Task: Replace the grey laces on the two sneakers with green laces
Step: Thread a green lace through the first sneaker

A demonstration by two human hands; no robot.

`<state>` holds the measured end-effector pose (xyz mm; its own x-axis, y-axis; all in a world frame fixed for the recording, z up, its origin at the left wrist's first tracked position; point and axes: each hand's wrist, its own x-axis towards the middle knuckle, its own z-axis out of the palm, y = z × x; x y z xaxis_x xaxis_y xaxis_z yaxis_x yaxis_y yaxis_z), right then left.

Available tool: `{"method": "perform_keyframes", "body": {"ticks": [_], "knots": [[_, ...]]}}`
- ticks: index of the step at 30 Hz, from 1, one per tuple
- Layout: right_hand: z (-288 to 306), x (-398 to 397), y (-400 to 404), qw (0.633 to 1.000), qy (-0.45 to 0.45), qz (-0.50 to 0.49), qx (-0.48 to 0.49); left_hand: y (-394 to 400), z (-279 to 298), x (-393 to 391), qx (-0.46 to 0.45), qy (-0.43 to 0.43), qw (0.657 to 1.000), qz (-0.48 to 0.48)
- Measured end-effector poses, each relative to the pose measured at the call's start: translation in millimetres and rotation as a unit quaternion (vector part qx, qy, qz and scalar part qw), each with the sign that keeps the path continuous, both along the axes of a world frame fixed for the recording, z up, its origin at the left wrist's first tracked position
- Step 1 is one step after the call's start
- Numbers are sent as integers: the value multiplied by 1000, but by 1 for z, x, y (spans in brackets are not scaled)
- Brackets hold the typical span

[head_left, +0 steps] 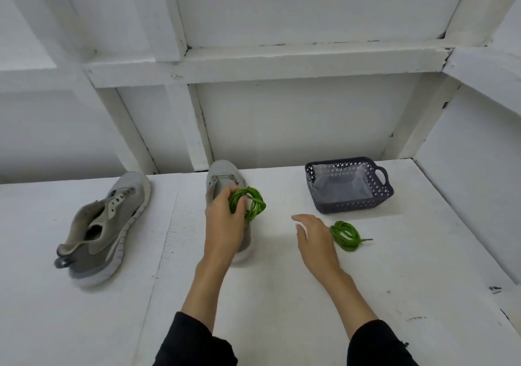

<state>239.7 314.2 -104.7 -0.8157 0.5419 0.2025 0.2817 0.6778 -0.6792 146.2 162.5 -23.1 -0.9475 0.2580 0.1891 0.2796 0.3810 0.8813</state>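
White table [282, 309]: left hand [222, 219] grips green lace coil [249, 202]

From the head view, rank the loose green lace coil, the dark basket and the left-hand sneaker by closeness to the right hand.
From the right hand:
1. Loose green lace coil, just to its right on the table.
2. Dark basket, beyond it to the right.
3. Left-hand sneaker, far across on the left.
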Motion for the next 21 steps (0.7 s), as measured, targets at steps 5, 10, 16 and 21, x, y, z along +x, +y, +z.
{"method": "perform_keyframes", "body": {"ticks": [5,10,16,21], "knots": [[32,-57,-77,997,58,56,-9,-80,9,-52,9,13,998,60],[41,-94,-125,996,-8,35,77,-158,-9,-96,-77,21,990,120],[56,-119,-155,969,-199,4,146,-203,-31,-121,-234,23,964,126],[68,-124,-165,969,-219,-15,113,-205,-36,-126,-214,21,968,128]]}}
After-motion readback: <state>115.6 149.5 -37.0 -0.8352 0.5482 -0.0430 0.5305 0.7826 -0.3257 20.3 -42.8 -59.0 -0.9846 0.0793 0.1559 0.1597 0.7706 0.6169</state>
